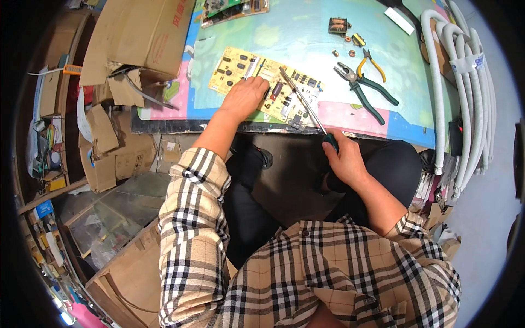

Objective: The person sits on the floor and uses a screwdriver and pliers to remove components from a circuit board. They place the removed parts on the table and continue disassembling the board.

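Note:
A yellow circuit board (pixel 232 64) with many small parts lies slanted near the front edge of the table. My left hand (pixel 246 97) presses down on its middle with curled fingers, holding the board; the fingertips are partly hidden. In my right hand (pixel 345 156) is a screwdriver (pixel 307 106), its dark green handle mostly covered by the fingers. The long metal shaft slants up and left across the board, the tip over the components near the board's upper middle. Right of the board lie dark green-handled pliers (pixel 358 90) and smaller yellow-handled pliers (pixel 372 65).
Loose parts with copper windings, including a transformer (pixel 339 25), lie beyond the pliers. Another circuit board (pixel 235 12) sits at the far edge of view. A cardboard box (pixel 143 44) stands at the left, and coiled pale hose (pixel 465 76) hangs at the right.

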Tool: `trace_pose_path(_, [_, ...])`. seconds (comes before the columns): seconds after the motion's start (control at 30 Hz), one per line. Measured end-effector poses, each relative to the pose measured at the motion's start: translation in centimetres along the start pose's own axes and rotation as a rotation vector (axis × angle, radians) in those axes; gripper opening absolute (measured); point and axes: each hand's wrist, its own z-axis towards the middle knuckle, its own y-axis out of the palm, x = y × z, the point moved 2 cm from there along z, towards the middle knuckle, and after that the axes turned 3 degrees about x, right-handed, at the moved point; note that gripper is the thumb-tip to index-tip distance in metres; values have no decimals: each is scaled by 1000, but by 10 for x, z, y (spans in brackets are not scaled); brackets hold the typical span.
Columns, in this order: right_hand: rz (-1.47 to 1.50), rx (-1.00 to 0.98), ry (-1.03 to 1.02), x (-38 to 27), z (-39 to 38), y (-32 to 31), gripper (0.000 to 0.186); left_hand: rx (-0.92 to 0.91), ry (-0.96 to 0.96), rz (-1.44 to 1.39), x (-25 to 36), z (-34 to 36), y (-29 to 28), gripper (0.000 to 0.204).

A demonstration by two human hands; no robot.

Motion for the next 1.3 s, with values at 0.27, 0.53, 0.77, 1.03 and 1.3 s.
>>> trace_pose_path(0.27, [159,86,56,5,4,-16,27,-64,76,149,13,-3,-17,30])
trace_pose_path(0.53, [228,123,42,12,6,-26,25,-63,-91,37,10,-40,-58,38])
trace_pose_path(0.77, [231,92,13,5,7,-23,25,62,-428,18,22,-20,-31,28])
trace_pose_path(1.03, [147,42,97,3,4,-17,29,190,-465,93,54,-5,41,21])
trace_pose_path(1.3, [83,-8,77,1,4,-10,29,212,-525,-53,56,-12,24,29])
